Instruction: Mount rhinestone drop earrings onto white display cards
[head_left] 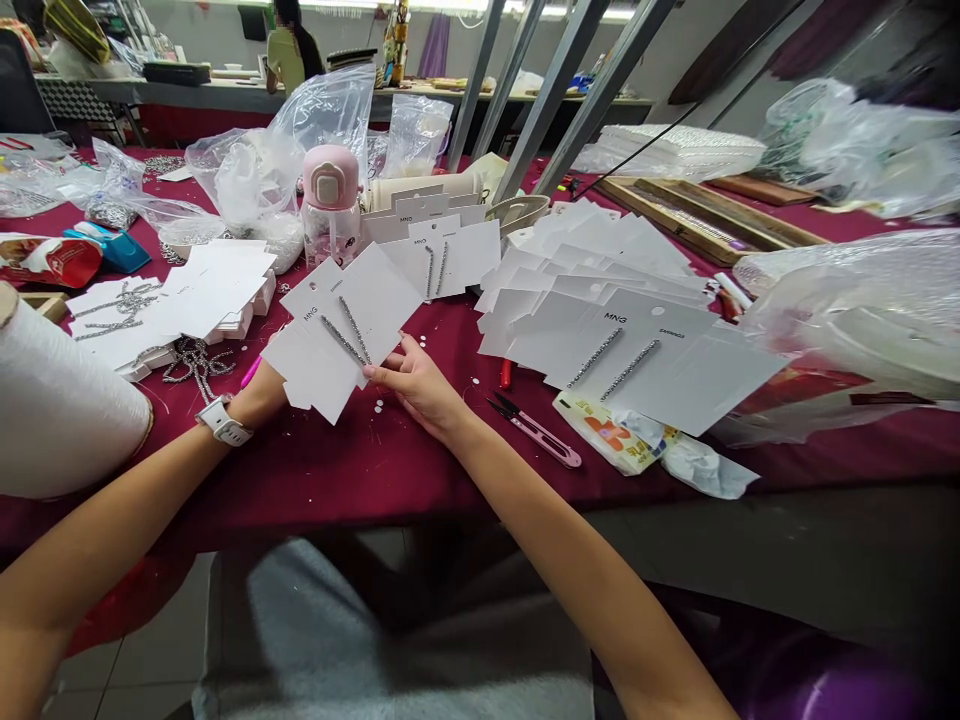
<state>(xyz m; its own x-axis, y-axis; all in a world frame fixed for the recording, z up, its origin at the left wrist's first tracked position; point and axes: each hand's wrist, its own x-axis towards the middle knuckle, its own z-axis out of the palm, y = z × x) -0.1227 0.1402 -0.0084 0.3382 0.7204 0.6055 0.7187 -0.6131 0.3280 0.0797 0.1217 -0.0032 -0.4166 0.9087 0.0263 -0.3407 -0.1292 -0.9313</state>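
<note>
A white earring card point(307, 352), printed MNG, is held up tilted over the table. Two silver rhinestone chain strands point(346, 334) lie on it in a V. My right hand point(420, 385) pinches its lower right edge, thumb in front near the strands' lower ends. Behind the card's left side is my left hand point(264, 392), its fingers hidden; a white watch point(224, 421) circles that wrist. Something bright pink point(251, 372) shows beside it. Further left, loose silver chains point(196, 368) hang by a stack of white cards point(217, 285).
Finished-looking cards with paired strands point(637, 345) fan out at right. Pink thread snips point(536, 430) and a tissue pack point(611, 430) lie before them. A pink-lidded bottle point(331, 195), a large white thread cone point(64, 400) and plastic bags point(247, 180) stand around. A person point(292, 50) sits far back.
</note>
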